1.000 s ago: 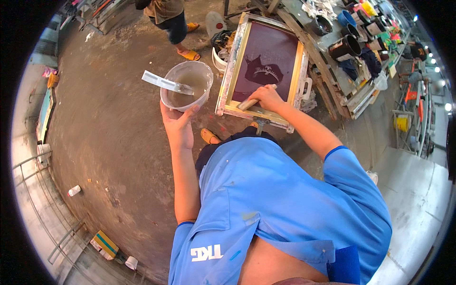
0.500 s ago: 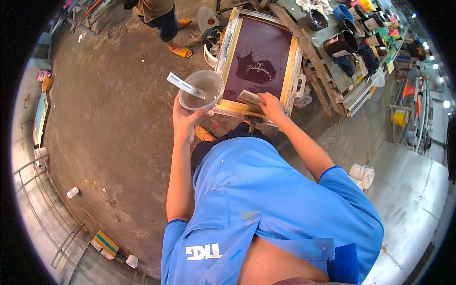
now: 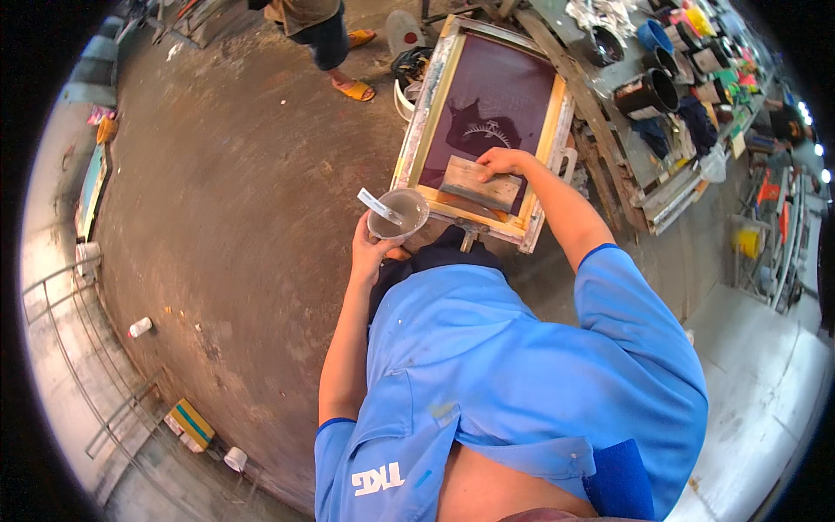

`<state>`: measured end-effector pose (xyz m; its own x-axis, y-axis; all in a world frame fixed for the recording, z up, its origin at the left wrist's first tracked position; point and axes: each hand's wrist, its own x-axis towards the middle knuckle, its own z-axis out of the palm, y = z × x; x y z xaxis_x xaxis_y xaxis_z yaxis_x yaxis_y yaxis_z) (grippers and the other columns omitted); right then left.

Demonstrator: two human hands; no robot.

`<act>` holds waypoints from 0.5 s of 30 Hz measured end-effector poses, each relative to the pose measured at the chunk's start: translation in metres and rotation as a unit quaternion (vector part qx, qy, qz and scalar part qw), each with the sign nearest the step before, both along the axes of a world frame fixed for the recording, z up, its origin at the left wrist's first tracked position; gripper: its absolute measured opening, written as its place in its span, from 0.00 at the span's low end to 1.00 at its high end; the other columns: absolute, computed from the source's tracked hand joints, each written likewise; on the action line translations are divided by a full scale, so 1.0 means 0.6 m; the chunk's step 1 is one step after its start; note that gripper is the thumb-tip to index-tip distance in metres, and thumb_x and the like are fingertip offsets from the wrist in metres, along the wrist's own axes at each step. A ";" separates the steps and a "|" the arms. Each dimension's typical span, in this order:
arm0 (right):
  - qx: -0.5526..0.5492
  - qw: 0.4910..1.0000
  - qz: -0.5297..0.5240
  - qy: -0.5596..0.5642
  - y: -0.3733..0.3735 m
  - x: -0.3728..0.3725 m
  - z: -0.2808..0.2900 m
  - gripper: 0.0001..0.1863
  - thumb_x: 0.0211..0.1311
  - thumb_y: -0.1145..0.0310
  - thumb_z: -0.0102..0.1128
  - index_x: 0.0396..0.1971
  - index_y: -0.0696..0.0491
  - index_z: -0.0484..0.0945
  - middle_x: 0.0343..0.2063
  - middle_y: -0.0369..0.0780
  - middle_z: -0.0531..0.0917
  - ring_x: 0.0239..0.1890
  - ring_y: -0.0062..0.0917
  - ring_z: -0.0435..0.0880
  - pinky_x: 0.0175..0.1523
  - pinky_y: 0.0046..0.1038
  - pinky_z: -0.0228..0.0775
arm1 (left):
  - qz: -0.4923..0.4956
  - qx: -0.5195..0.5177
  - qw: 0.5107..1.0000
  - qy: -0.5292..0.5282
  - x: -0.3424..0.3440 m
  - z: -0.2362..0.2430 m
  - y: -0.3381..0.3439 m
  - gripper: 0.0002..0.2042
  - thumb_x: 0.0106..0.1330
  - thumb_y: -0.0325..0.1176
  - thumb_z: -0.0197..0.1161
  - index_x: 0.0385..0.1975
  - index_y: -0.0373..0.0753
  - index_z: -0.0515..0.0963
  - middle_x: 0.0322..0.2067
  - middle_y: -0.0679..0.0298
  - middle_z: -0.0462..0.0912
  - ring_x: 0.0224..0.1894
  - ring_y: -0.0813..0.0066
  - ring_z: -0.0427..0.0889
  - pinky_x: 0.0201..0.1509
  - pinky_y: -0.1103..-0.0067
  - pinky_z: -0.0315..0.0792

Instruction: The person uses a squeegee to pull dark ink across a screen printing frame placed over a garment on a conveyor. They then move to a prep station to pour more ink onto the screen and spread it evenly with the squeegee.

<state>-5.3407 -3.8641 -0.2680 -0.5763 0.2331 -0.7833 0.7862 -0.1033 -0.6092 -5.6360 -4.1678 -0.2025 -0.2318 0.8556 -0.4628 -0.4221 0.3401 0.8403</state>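
My left hand (image 3: 371, 250) is closed around a translucent plastic tub (image 3: 412, 209) of cloudy greyish liquid. A flat white stick (image 3: 376, 204) leans in the tub and pokes out over its rim. My right hand (image 3: 504, 163) grips the top edge of a wooden squeegee (image 3: 478, 184), whose broad face is turned up toward me. The squeegee lies over the near end of a framed printing screen (image 3: 549, 158). Dark purple mesh fills the frame, with a darker wet-looking patch around a pale curved drawing (image 3: 489, 132).
Right of the screen, a cluttered worktable (image 3: 600, 109) carries black buckets (image 3: 646, 94), a blue tub (image 3: 654, 36) and rags. Beyond the frame's left side stands a white bucket (image 3: 403, 102) with a black bag. Another person's sandalled feet (image 3: 355, 90) are on the floor at the far left.
My right hand has turned the squeegee so its broad face shows, and moved it slightly over the mesh. My left hand has lowered the tub nearer my body, beside the frame's near corner.
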 end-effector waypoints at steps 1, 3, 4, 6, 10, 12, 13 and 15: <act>-0.054 0.998 -0.018 -0.009 0.005 0.005 -0.002 0.32 0.51 0.64 0.77 0.57 0.55 0.79 0.47 0.39 0.85 0.49 0.25 0.82 0.54 0.31 0.74 | 0.003 -0.022 1.000 -0.001 0.004 0.002 -0.002 0.44 0.48 0.16 0.74 0.69 0.38 0.61 0.60 0.58 0.74 0.61 0.63 0.76 0.64 0.68 0.73; -0.135 0.989 -0.056 -0.007 0.011 0.014 0.012 0.30 0.54 0.66 0.75 0.58 0.56 0.77 0.48 0.38 0.84 0.50 0.24 0.82 0.55 0.30 0.74 | -0.012 -0.011 1.000 0.016 0.005 -0.002 -0.004 0.44 0.47 0.16 0.74 0.68 0.38 0.62 0.60 0.58 0.73 0.61 0.64 0.75 0.64 0.68 0.73; -0.163 0.984 -0.073 0.005 0.012 0.017 0.024 0.28 0.56 0.69 0.73 0.57 0.58 0.76 0.47 0.37 0.84 0.49 0.22 0.82 0.54 0.29 0.75 | -0.015 -0.005 1.000 0.025 0.005 -0.005 -0.006 0.44 0.47 0.16 0.74 0.68 0.39 0.62 0.60 0.59 0.73 0.61 0.64 0.75 0.64 0.67 0.73; -0.211 0.969 -0.118 0.055 0.012 0.041 0.043 0.29 0.58 0.69 0.72 0.59 0.58 0.74 0.49 0.38 0.83 0.51 0.20 0.81 0.56 0.27 0.73 | -0.048 -0.018 0.998 0.037 0.003 0.007 0.012 0.45 0.45 0.15 0.74 0.68 0.39 0.62 0.61 0.60 0.73 0.63 0.65 0.74 0.65 0.68 0.71; -0.171 0.953 -0.198 0.156 0.000 0.051 0.204 0.27 0.61 0.71 0.69 0.60 0.59 0.73 0.51 0.39 0.83 0.52 0.21 0.81 0.58 0.27 0.73 | -0.133 -0.014 0.985 0.104 0.022 0.013 0.062 0.45 0.42 0.21 0.79 0.67 0.39 0.66 0.59 0.60 0.76 0.63 0.66 0.73 0.66 0.71 0.69; -0.079 0.944 -0.250 0.201 -0.019 0.060 0.302 0.27 0.61 0.72 0.69 0.59 0.60 0.73 0.51 0.40 0.82 0.53 0.22 0.81 0.59 0.27 0.73 | -0.202 0.042 0.960 0.190 0.040 -0.006 0.097 0.45 0.40 0.24 0.81 0.66 0.40 0.68 0.58 0.60 0.77 0.63 0.67 0.73 0.65 0.71 0.69; -0.014 0.935 -0.279 0.220 -0.040 0.066 0.349 0.27 0.61 0.72 0.69 0.59 0.61 0.72 0.51 0.41 0.82 0.52 0.22 0.81 0.58 0.27 0.73 | -0.213 0.036 0.959 0.183 0.057 0.006 0.118 0.45 0.38 0.25 0.82 0.64 0.41 0.71 0.56 0.61 0.79 0.62 0.67 0.73 0.65 0.71 0.68; 0.132 0.907 -0.319 0.242 -0.092 0.069 0.438 0.27 0.61 0.73 0.68 0.59 0.62 0.72 0.50 0.41 0.82 0.52 0.23 0.81 0.58 0.27 0.73 | -0.232 0.079 0.964 0.103 0.079 -0.006 0.163 0.45 0.40 0.24 0.81 0.65 0.40 0.69 0.57 0.60 0.78 0.61 0.67 0.75 0.64 0.71 0.70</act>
<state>-5.2992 -3.9192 -0.0053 -0.5189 0.7827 -0.3437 0.2517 -0.2444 -0.9364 -5.5886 -4.0700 -0.2062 0.1191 0.9453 -0.3036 -0.0751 0.3134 0.9466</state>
